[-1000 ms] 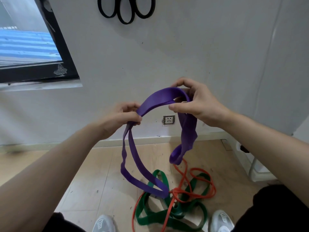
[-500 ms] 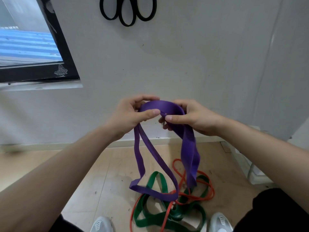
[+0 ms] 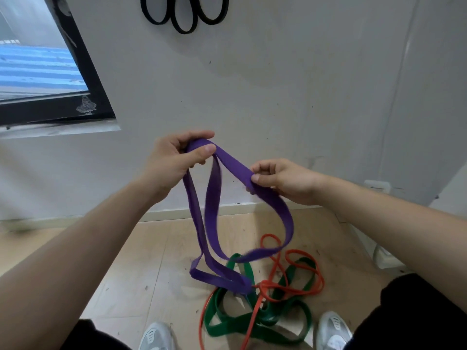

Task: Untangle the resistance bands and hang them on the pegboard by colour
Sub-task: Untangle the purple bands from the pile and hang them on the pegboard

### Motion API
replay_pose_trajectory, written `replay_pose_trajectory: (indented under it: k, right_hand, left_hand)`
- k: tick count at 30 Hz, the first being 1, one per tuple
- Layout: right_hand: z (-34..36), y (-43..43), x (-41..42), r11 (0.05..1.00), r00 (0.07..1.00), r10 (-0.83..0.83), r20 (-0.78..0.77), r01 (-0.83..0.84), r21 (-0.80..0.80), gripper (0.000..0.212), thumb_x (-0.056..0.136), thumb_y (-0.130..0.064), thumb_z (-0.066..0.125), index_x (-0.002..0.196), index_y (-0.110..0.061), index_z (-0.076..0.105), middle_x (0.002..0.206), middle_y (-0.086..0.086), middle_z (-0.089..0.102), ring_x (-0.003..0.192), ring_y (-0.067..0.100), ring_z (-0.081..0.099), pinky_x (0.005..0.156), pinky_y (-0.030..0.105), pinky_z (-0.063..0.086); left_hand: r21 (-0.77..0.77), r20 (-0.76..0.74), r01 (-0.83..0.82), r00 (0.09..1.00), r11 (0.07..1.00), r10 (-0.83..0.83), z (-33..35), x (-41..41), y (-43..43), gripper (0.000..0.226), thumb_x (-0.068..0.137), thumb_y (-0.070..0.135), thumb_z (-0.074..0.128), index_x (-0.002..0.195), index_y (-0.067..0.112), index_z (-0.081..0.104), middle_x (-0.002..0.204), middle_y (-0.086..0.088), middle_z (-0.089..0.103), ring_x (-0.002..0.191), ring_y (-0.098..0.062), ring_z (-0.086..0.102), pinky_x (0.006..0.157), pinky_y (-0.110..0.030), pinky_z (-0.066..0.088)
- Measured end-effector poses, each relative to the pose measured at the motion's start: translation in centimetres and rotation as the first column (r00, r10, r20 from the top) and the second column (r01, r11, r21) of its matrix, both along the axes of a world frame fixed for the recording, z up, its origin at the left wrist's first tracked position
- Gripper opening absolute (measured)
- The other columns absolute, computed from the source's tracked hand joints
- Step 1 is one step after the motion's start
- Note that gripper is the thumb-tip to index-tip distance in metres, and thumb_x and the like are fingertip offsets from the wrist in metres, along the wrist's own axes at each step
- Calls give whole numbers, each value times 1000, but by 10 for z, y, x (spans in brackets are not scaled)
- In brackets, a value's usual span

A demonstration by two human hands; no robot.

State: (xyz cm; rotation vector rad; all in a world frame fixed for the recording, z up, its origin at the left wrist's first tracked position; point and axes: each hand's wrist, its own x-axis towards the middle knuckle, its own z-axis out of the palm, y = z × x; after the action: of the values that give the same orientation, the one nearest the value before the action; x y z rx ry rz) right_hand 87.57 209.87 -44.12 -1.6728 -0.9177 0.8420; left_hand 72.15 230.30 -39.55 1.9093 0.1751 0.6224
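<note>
Both hands clamped the purple band [image 3: 235, 170]: left hand [image 3: 171, 160] pinched its top, right hand [image 3: 280, 180] beside; loops dangled over the floor [image 3: 141, 261] tangle.

Three black bands [image 3: 185, 32], one purple band [image 3: 237, 170], two shoes [image 3: 333, 329]

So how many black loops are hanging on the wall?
3 black rubber loops hang side by side high on the white wall: left, middle, right. Their tops are cut off, so more may be hidden.
</note>
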Motion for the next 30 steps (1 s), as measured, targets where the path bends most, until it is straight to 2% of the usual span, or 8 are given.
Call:
replay_pose_trajectory:
  k: [3,8,11,14,19,22,26,30]
  right_hand:
    - [6,1,5,999,991,8,-131,-1,50,20,101,-16,56,117,-5,61,102,16,65,86,21,65,89,39,50]
    - [6,0,4,999,961,-32,275,41,-25,38,84,-14,80,118,-17,63,109,17,67,89,32,69,80,34,59]
    - [1,2,4,999,945,-46,325,52,-10,38,84,-19,81,118,-21,63,106,10,69,92,27,70,78,32,60]
    - [1,4,3,1000,925,-14,380,22,-15,42,85,-23,80,123,-22,64,113,-4,71,106,11,66,88,24,52]
    - [6,13,-6,994,978,-5,209,-19,110,66,80,-27,83,139,-23,54,131,-4,64,121,13,61,102,39,52]
    - [14,19,-15,976,991,128,35,-132,175,49,93,-14,69,139,-13,53,131,2,66,123,14,61,102,33,49]
    - [13,21,-10,964,964,253,-79,-244,104,37,97,-26,57,130,-7,57,127,6,67,125,28,60,112,49,40]
    - [13,17,0,949,947,314,-63,-312,37,26,102,-21,55,126,-12,60,115,6,67,113,23,63,110,49,43]
  left_hand:
    - [0,-8,-58,998,998,58,-3,-1,10,27,92,18,70,119,15,72,85,2,69,71,-7,60,70,-21,48]
    - [7,-30,-55,998,998,55,-8,-2,12,25,92,17,71,117,16,72,80,8,68,69,-5,59,68,-19,46]
    - [10,-34,-6,999,1000,6,-7,-1,8,24,91,16,71,115,17,72,82,6,69,71,-6,60,68,-19,47]
    - [4,-28,55,998,998,-55,-5,1,-1,23,90,13,72,113,15,72,83,2,69,71,-7,61,67,-16,47]
    - [-48,-39,164,985,985,-166,-6,4,-11,26,87,10,74,113,10,71,85,4,72,73,-9,64,69,-14,48]
    - [-99,-39,216,975,971,-220,-5,5,-13,28,84,19,73,112,14,71,85,2,72,76,-13,63,71,-20,48]
    - [-173,-1,221,974,960,-225,-3,3,-8,30,83,19,69,112,13,72,79,2,67,73,-13,56,72,-24,45]
    - [-194,28,193,981,962,-192,-3,-1,-2,28,82,17,69,109,12,73,73,5,60,67,-12,49,66,-20,42]
